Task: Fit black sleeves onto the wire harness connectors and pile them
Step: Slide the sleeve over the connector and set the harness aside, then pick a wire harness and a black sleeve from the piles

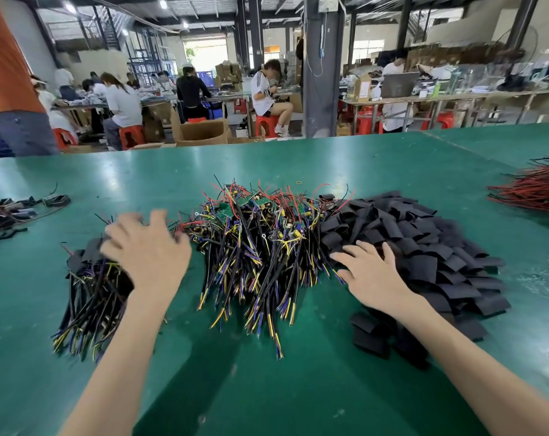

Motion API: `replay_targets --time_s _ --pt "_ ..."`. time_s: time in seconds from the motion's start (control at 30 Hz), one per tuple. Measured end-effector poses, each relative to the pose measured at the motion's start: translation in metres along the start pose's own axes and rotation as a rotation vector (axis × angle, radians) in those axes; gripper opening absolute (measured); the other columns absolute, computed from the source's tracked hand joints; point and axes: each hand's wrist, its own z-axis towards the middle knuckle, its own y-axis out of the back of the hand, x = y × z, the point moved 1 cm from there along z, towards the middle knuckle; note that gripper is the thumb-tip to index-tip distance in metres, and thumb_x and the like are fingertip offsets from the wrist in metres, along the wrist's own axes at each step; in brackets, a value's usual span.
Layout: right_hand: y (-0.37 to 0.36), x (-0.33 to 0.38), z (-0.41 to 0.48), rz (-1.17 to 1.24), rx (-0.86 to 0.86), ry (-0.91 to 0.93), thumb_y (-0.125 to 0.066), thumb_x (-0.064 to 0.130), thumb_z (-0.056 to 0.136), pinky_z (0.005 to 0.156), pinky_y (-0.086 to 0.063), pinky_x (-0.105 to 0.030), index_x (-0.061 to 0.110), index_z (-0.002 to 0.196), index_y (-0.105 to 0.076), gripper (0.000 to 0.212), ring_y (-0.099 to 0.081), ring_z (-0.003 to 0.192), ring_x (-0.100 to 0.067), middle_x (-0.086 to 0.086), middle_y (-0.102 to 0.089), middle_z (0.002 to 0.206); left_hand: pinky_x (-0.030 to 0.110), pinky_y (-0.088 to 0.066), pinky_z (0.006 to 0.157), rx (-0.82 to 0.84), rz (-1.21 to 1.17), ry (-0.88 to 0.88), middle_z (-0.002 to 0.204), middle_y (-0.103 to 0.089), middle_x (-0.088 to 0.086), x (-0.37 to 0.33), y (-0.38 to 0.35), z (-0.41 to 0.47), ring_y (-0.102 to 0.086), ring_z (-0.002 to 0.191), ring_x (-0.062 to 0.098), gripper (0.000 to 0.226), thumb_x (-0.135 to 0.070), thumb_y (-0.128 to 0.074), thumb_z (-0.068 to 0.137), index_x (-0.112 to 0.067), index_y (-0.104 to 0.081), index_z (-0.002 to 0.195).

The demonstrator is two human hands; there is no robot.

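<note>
A big heap of wire harnesses (260,240) with green circuit boards and black, yellow and blue leads lies in the middle of the green table (267,388). To its right spreads a pile of flat black sleeves (430,247). On the left sits a smaller pile of sleeved harnesses (90,294). My left hand (147,247) hovers over that left pile, fingers spread, slightly blurred, holding nothing that I can see. My right hand (370,269) lies flat with fingers apart on the near-left edge of the black sleeves.
A bundle of red and black wires (531,190) lies at the right edge, and a small clutter of dark parts (15,209) at the far left. A yellow rubber band (298,183) rests behind the heap. Several people work at benches beyond the table.
</note>
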Motion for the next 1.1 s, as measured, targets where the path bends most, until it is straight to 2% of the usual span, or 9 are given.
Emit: replay_targets --time_s 0.13,0.33,0.4,0.5,0.6,0.7,0.8,0.9,1.1 --pt "0.002 -0.001 0.003 0.000 -0.003 0.028 -0.045 0.028 0.095 0.113 -0.012 -0.048 0.034 0.132 -0.044 0.037 -0.033 0.129 -0.017 0.007 -0.042 0.135 0.046 -0.030 0.098 0.198 -0.295 -0.098 0.119 -0.058 0.010 -0.062 -0.011 0.033 -0.044 0.116 0.032 0.032 -0.036 -0.052 0.089 -0.023 -0.061 0.117" --pt "0.001 -0.003 0.004 0.040 -0.107 0.064 -0.047 0.034 0.095 0.103 -0.025 -0.035 0.025 0.115 -0.052 0.023 -0.041 0.114 -0.020 0.002 -0.046 0.117 0.041 -0.026 0.099 0.362 -0.026 -0.332 0.129 -0.051 0.013 -0.114 -0.046 0.062 -0.036 0.123 0.031 0.039 -0.041 -0.043 0.095 -0.023 -0.055 0.127" --pt "-0.001 -0.003 0.004 0.079 -0.118 0.068 -0.047 0.032 0.095 0.101 -0.025 -0.035 0.025 0.115 -0.052 0.022 -0.039 0.118 -0.021 0.002 -0.044 0.126 0.044 -0.026 0.100 0.430 0.054 -0.329 0.130 -0.049 0.016 -0.120 -0.054 0.064 -0.036 0.124 0.033 0.043 -0.044 -0.040 0.095 -0.020 -0.055 0.127" --pt "-0.006 -0.002 0.005 0.061 -0.089 0.101 -0.041 0.032 0.097 0.110 -0.021 -0.036 0.030 0.129 -0.045 0.032 -0.030 0.134 -0.016 0.008 -0.032 0.149 0.048 -0.023 0.103 0.538 0.149 -0.295 0.137 -0.042 0.020 -0.126 -0.058 0.066 -0.032 0.129 0.035 0.053 -0.047 -0.033 0.095 -0.010 -0.053 0.126" --pt "-0.009 -0.005 0.007 0.020 -0.068 0.104 -0.037 0.033 0.099 0.111 -0.020 -0.036 0.035 0.138 -0.038 0.039 -0.030 0.135 -0.012 0.011 -0.034 0.148 0.048 -0.024 0.102 0.558 0.227 -0.408 0.138 -0.038 0.020 -0.130 -0.055 0.065 -0.026 0.130 0.032 0.059 -0.051 -0.025 0.097 -0.009 -0.057 0.124" --pt "-0.006 -0.006 0.008 0.006 -0.072 0.101 -0.040 0.031 0.097 0.103 -0.025 -0.035 0.034 0.136 -0.040 0.039 -0.037 0.126 -0.015 0.010 -0.042 0.137 0.049 -0.024 0.101 0.546 0.210 -0.495 0.131 -0.045 0.016 -0.129 -0.052 0.064 -0.029 0.128 0.030 0.057 -0.053 -0.027 0.097 -0.012 -0.064 0.114" --pt "-0.003 -0.004 0.007 -0.044 -0.094 0.085 -0.041 0.033 0.096 0.095 -0.030 -0.035 0.033 0.135 -0.042 0.038 -0.039 0.117 -0.019 0.006 -0.044 0.127 0.046 -0.029 0.099 0.495 0.103 -0.451 0.117 -0.054 0.015 -0.124 -0.047 0.065 -0.035 0.120 0.031 0.040 -0.039 -0.038 0.097 -0.012 -0.067 0.106" --pt "-0.001 -0.003 0.007 -0.055 -0.086 0.065 -0.042 0.036 0.095 0.093 -0.032 -0.037 0.031 0.134 -0.043 0.039 -0.037 0.116 -0.021 0.002 -0.043 0.122 0.046 -0.030 0.097 0.476 -0.033 -0.388 0.115 -0.058 0.012 -0.124 -0.041 0.066 -0.037 0.117 0.033 0.029 -0.028 -0.046 0.094 -0.010 -0.068 0.099" --pt "-0.001 -0.003 0.005 -0.018 -0.087 0.039 -0.044 0.038 0.094 0.093 -0.030 -0.037 0.029 0.130 -0.045 0.038 -0.034 0.115 -0.023 0.000 -0.042 0.118 0.045 -0.031 0.097 0.467 -0.088 -0.315 0.120 -0.053 0.016 -0.128 -0.032 0.068 -0.043 0.117 0.035 0.024 -0.022 -0.056 0.090 -0.013 -0.056 0.112"
